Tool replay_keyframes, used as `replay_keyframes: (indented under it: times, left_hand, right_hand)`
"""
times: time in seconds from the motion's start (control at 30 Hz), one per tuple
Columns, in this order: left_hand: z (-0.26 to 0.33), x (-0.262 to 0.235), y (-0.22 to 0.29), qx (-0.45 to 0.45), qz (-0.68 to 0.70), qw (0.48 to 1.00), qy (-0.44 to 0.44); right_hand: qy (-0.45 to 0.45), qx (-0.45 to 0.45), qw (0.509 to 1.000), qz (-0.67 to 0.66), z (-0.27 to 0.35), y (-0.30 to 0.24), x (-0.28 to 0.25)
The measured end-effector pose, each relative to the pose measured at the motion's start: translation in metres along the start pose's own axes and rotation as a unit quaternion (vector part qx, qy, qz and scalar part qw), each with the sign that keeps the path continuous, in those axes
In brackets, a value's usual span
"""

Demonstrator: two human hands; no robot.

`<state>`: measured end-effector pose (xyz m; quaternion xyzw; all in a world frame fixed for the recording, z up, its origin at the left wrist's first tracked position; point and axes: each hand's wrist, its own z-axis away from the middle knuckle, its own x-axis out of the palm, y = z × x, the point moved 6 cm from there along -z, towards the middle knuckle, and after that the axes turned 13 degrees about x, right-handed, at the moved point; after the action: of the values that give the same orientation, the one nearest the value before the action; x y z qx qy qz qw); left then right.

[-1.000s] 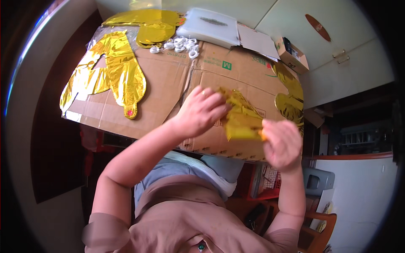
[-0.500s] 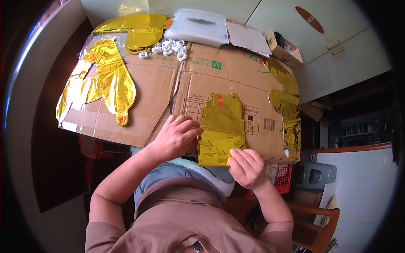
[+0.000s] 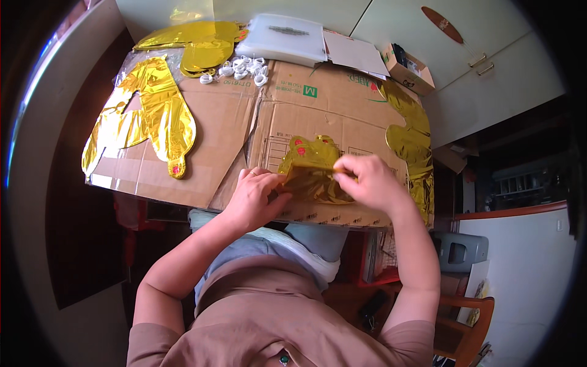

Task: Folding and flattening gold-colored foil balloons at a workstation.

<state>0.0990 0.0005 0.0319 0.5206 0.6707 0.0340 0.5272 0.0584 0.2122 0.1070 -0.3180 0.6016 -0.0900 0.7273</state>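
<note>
A gold foil balloon (image 3: 315, 183), partly folded, lies on the cardboard in front of me, its far end showing red spots. The near part of the foil is lifted and bent up over the rest. My right hand (image 3: 370, 180) pinches the folded edge at its right corner, thumb and forefinger together. My left hand (image 3: 257, 196) is closed at the left corner of the same foil, with its fingertips partly hidden against it. To the left lies a flat gold letter-shaped foil balloon (image 3: 174, 131), apart from both hands.
Flattened cardboard (image 3: 226, 147) covers the table. Along the back are white ribbon coils (image 3: 241, 68), more gold foil (image 3: 208, 52), a translucent plastic box (image 3: 281, 40), papers (image 3: 354, 54) and a small carton (image 3: 408, 70). Another gold foil balloon (image 3: 406, 137) lies at the right edge.
The near end of the foil has been raised and folded away from me. My right hand moved up and forward with its edge; my left hand shifted slightly nearer and right.
</note>
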Motion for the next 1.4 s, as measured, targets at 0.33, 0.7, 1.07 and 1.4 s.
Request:
replay_keyframes:
  times: [0.33,0.7,1.07,1.4]
  left_hand:
    - [0.009,0.004,-0.002,-0.109,-0.036,0.993,0.039]
    - [0.022,0.008,0.004,-0.079,-0.028,0.994,0.066]
    - [0.028,0.012,0.005,-0.068,-0.036,0.994,0.071]
    - [0.03,0.012,0.007,-0.071,-0.018,0.995,0.063]
  right_hand:
    - [-0.074,0.019,0.995,0.058,-0.065,0.028,0.03]
    - [0.132,-0.095,0.986,0.034,-0.042,0.024,0.054]
    - [-0.053,0.16,0.954,-0.246,-0.03,0.062,0.05]
    - [-0.102,0.272,0.882,-0.372,0.012,0.083,0.032]
